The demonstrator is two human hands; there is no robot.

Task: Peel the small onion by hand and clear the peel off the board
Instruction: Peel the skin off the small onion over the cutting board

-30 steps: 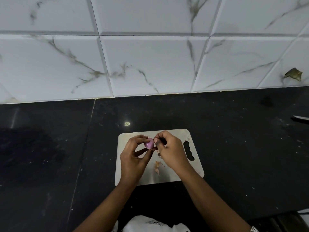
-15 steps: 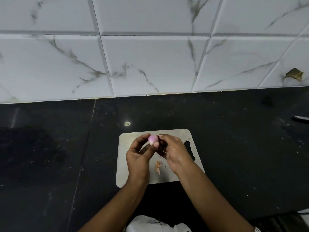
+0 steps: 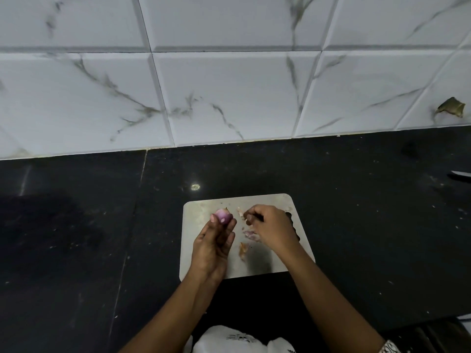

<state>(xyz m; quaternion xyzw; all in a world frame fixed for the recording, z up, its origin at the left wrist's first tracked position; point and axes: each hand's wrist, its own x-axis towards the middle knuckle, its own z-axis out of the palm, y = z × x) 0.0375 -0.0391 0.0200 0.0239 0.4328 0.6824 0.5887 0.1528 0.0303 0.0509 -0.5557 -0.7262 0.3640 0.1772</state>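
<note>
The left hand (image 3: 212,244) has its grip clamped on the small onion (image 3: 223,216), pinched between thumb and fingertips over the upper-left part of the cutting board (image 3: 201,210); its purple flesh is largely bare. Just to the right, apart from the onion, the right hand (image 3: 272,229) has its grip curled in, thumb against forefinger; whether it pinches a scrap cannot be told. Peel pieces (image 3: 243,249) lie on the board between the hands. The board rests on the black surface (image 3: 356,238) at lower centre, with marbled wall tiles (image 3: 229,93) above.
</note>
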